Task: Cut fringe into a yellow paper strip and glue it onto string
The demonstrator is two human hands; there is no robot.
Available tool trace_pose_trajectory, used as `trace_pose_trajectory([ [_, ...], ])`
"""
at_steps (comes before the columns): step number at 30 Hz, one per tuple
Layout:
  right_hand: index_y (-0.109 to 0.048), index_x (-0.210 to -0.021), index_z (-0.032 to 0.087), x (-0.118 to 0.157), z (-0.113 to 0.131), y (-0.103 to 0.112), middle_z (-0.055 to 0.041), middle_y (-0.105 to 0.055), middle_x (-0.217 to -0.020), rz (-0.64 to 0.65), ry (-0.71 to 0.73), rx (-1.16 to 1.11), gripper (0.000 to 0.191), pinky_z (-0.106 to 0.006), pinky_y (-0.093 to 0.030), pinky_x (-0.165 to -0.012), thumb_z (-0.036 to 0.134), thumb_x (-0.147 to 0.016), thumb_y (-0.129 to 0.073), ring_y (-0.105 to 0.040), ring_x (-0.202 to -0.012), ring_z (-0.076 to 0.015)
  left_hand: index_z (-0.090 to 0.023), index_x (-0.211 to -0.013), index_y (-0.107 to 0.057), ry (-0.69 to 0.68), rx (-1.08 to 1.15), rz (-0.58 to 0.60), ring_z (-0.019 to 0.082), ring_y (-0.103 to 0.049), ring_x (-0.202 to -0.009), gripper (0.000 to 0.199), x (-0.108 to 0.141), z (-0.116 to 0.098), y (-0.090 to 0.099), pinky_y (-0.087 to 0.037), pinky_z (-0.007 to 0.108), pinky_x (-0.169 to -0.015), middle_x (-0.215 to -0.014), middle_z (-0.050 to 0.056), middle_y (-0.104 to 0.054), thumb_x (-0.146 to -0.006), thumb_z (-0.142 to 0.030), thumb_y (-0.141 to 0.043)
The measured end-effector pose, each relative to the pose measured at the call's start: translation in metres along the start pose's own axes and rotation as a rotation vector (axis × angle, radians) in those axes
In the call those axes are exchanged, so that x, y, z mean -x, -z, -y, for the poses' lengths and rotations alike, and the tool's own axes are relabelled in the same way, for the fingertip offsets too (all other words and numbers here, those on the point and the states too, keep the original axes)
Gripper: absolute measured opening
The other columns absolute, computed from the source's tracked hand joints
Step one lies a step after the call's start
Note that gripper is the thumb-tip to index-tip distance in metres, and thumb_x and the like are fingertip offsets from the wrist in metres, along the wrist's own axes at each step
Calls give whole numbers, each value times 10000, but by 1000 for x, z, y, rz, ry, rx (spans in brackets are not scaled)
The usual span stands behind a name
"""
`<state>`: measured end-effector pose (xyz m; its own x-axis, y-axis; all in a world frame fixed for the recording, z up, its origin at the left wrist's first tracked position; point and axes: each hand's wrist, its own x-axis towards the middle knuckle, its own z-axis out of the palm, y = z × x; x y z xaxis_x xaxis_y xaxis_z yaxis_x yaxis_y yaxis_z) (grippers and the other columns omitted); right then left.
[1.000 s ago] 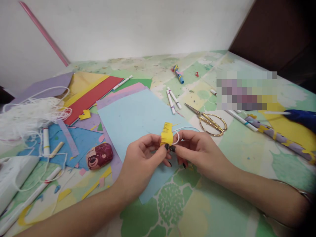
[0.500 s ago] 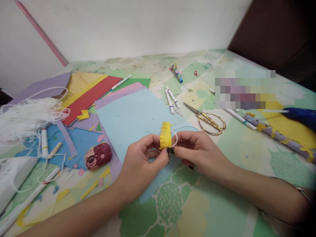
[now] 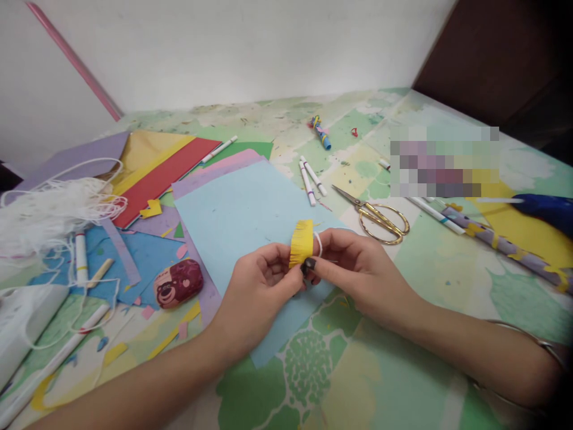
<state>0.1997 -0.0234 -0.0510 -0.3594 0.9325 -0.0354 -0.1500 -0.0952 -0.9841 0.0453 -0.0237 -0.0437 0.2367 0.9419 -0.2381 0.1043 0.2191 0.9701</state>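
Note:
A strip of yellow paper [image 3: 302,242], cut into a fringe along its left edge, stands curved between my two hands. My left hand [image 3: 268,278] pinches its lower left side with thumb and fingers. My right hand [image 3: 358,269] is closed at the strip's lower right, its dark-nailed thumb pressed close to the left thumb. A white string [image 3: 319,243] loops up beside the strip and runs behind the right fingers. Under both hands lies a light blue paper sheet [image 3: 237,209]. Gold-handled scissors [image 3: 380,221] rest just beyond my right hand.
Tangled white string [image 3: 54,209], a white power strip [image 3: 31,316] and a dark red case [image 3: 179,283] lie at left among paper scraps. Two markers [image 3: 307,182] sit behind the blue sheet. A purple decorated roll [image 3: 505,245] lies at right, near a blurred-out patch.
My right hand has shifted slightly, its index finger now higher by the strip. The yellow strip has turned a little, and the string's loop has become smaller.

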Motion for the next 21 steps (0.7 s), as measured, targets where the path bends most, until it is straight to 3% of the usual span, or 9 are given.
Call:
trace_pose_trajectory([
  [3, -512, -715, 173, -1, 1, 1, 21, -583, -681, -23, -65, -4, 107, -222, -463, -639, 74, -755, -522, -578, -646, -97, -145, -836, -576, -48, -53, 15, 87, -584, -614, 67, 1, 3, 1, -492, 196, -606, -690, -6, -628, -779, -177, -593],
  [5, -527, -721, 167, -2, 0, 2, 19, -572, -667, -42, -98, -9, 83, -220, -448, -624, 87, -738, -538, -560, -635, -98, -171, -887, -537, -198, -148, -64, 99, -584, -653, 145, 2, 7, 2, -504, 225, -627, -765, -3, -612, -763, -169, -613],
  [9, -557, -749, 166, -3, -2, 5, 23, -541, -662, -58, -128, -25, 41, -205, -383, -580, 125, -747, -552, -501, -609, -85, -191, -885, -549, -786, -599, -310, 121, -546, -714, 196, 5, 13, 10, -489, 253, -635, -809, 6, -547, -736, -102, -639],
  [11, -562, -747, 167, -3, -3, 5, 27, -518, -658, -68, -142, -42, 24, -205, -342, -554, 143, -748, -560, -459, -590, -79, -172, -870, -601, -1071, -867, -280, 143, -541, -748, 154, 6, 13, 15, -483, 280, -656, -817, 31, -555, -751, -78, -624],
  [13, -564, -747, 168, -2, -3, 6, 26, -502, -657, -66, -171, -61, 9, -214, -317, -544, 162, -745, -570, -431, -584, -83, -133, -899, -625, -1254, -1036, -197, 181, -547, -787, 159, 6, 12, 19, -486, 325, -668, -845, 72, -577, -758, -61, -614],
  [16, -559, -735, 171, -1, -2, 7, 25, -493, -649, -55, -209, -81, 7, -229, -309, -550, 172, -740, -564, -415, -583, -91, -79, -934, -617, -1366, -1147, -149, 231, -557, -823, 188, 6, 11, 22, -497, 371, -647, -866, 122, -600, -752, -34, -610],
  [21, -551, -709, 173, 0, -1, 6, 33, -481, -647, -60, -234, -112, 29, -226, -303, -552, 145, -709, -561, -416, -590, -90, -79, -963, -610, -1413, -1260, -150, 251, -574, -873, 164, 6, 14, 21, -509, 383, -655, -912, 129, -615, -815, -76, -541],
])
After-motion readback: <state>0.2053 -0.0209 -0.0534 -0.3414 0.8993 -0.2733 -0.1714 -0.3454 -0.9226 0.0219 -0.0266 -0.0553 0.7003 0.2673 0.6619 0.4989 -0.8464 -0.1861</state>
